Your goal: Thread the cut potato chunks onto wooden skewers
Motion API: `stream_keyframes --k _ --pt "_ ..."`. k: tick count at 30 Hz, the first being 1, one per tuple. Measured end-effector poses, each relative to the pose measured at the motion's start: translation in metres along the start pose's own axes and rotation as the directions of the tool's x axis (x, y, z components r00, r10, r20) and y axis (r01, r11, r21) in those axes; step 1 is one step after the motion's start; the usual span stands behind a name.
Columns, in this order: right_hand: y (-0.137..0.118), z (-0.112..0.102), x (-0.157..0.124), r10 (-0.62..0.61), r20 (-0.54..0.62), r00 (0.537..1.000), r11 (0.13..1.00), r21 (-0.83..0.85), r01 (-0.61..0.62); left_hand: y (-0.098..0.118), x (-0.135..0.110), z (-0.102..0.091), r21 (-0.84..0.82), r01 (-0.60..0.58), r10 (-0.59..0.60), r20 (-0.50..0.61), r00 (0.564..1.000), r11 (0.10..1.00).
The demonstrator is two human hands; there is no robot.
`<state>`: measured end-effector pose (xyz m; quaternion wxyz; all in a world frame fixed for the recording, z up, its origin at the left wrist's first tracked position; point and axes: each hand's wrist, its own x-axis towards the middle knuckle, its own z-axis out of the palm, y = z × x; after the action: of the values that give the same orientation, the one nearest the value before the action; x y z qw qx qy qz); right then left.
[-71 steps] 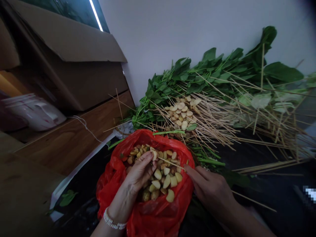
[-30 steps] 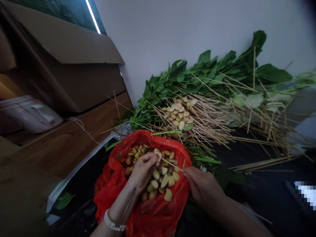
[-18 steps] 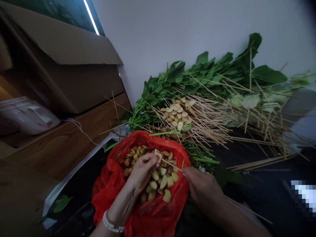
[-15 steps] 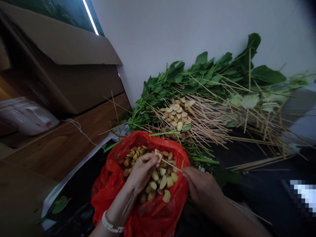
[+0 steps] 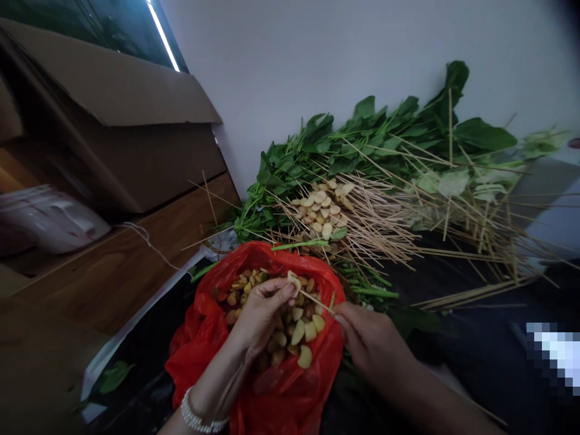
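Observation:
A red plastic bag (image 5: pixel 212 344) lies open in front of me, full of pale cut pieces (image 5: pixel 299 332). My left hand (image 5: pixel 260 314) hovers over the bag and pinches one pale piece (image 5: pixel 293 281) between thumb and fingertips. My right hand (image 5: pixel 371 344) is closed on a thin wooden skewer (image 5: pixel 316 300) whose tip runs into that piece. A beaded bracelet (image 5: pixel 199 417) circles my left wrist.
Beyond the bag sits a heap of loose wooden skewers (image 5: pixel 389 223) with skewered pale pieces (image 5: pixel 321 208) on top, over a pile of green leafy stalks (image 5: pixel 385 133) against the white wall. A cardboard box (image 5: pixel 136 121) and wooden boards (image 5: pixel 122 266) stand left.
Both hands stay over the bag with the piece and skewer. The skewer's tip has come right up to the pinched piece. The view has shifted slightly.

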<state>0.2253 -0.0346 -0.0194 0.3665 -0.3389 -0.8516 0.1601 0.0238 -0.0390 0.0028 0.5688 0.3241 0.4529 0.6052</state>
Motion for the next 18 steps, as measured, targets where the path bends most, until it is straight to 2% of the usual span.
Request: stream_keyframes --k 5,8,11,15,18 --pt "0.006 0.000 -0.003 -0.119 -0.156 0.981 0.990 -0.098 0.105 0.002 -0.003 0.010 -0.001 0.000 0.000 -0.002 1.000 1.000" --pt "0.008 0.002 -0.005 -0.169 -0.169 0.971 0.968 -0.213 0.131 0.004 -0.003 0.014 0.018 -0.001 0.001 0.005 1.000 1.000" --pt "0.006 -0.001 -0.003 -0.106 -0.103 0.989 0.980 -0.179 0.087 0.004 -0.002 0.016 0.033 0.003 -0.003 0.005 1.000 0.999" --pt "-0.001 -0.010 0.005 0.067 0.032 0.997 0.995 0.072 -0.069 0.002 -0.003 0.017 0.040 0.013 -0.013 0.023 1.000 0.999" --pt "-0.001 -0.010 0.005 0.068 -0.016 0.998 0.995 0.078 -0.067 0.001 -0.004 0.019 0.021 0.016 -0.016 0.033 0.999 1.000"
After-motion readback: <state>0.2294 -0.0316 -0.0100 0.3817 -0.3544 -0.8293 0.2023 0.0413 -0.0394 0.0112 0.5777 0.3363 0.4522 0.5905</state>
